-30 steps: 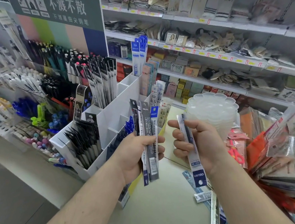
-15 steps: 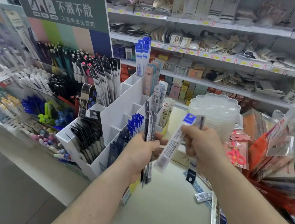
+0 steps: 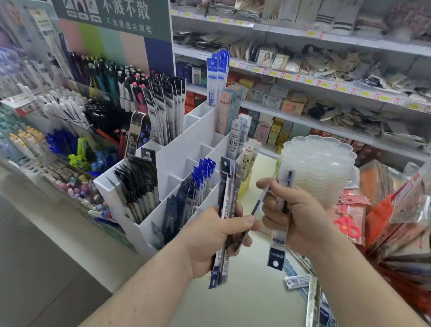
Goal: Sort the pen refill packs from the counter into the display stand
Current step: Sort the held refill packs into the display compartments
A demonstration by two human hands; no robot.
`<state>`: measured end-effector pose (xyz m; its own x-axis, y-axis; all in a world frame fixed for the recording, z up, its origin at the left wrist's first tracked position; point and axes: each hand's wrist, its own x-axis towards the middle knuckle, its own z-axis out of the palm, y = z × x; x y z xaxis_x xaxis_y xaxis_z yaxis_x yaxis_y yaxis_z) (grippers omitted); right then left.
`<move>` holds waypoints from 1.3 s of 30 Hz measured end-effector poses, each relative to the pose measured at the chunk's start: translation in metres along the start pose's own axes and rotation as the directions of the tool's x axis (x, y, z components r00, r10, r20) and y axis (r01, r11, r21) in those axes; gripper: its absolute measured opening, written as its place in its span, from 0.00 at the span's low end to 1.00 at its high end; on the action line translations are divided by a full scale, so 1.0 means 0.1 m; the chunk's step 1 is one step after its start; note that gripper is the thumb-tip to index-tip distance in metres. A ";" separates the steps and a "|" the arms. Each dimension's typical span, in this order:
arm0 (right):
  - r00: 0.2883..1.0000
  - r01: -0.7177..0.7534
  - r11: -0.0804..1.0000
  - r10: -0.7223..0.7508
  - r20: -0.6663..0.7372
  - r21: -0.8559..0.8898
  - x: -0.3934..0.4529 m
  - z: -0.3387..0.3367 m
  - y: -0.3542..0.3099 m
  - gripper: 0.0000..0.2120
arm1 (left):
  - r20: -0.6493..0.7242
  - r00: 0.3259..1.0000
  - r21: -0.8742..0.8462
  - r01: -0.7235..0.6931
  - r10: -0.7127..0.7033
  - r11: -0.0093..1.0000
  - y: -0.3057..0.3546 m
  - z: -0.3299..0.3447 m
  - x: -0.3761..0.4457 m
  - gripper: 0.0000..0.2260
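The left hand (image 3: 215, 238) is gripping a fanned bundle of refill packs (image 3: 226, 214), its fingers curled round their middle; the bundle is too blurred to count, though at least three are showing. The right hand (image 3: 294, 217) is holding two packs: one upright pack (image 3: 279, 238) with its dark header hanging below the fist, and one slanted pack (image 3: 260, 202) pinched by the fingertips and pointing toward the left hand. Both hands are hovering just near of the white display stand (image 3: 182, 150), which is standing on the pale worktop (image 3: 246, 303) with several compartments already holding packs. More loose packs (image 3: 313, 300) are lying on the worktop at the near right, roughly three or four. A stack of clear plastic tubs (image 3: 320, 165) is sitting just beyond the right hand.
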<state>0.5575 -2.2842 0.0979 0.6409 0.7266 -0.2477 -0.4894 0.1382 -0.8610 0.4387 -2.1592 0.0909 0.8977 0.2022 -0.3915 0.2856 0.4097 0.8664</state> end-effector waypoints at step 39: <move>0.742 0.406 0.219 -0.645 0.181 -0.887 0.92 0.35 0.73 0.21 | -0.607 0.734 0.254 -0.184 0.305 0.949 0.17 -0.52 -0.45 0.13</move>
<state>0.5596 -2.1837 0.0279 0.6847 0.5717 0.4521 0.6779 -0.2716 -0.6832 0.3852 -2.1151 0.1071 0.5421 0.8133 -0.2114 0.1911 0.1257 0.9735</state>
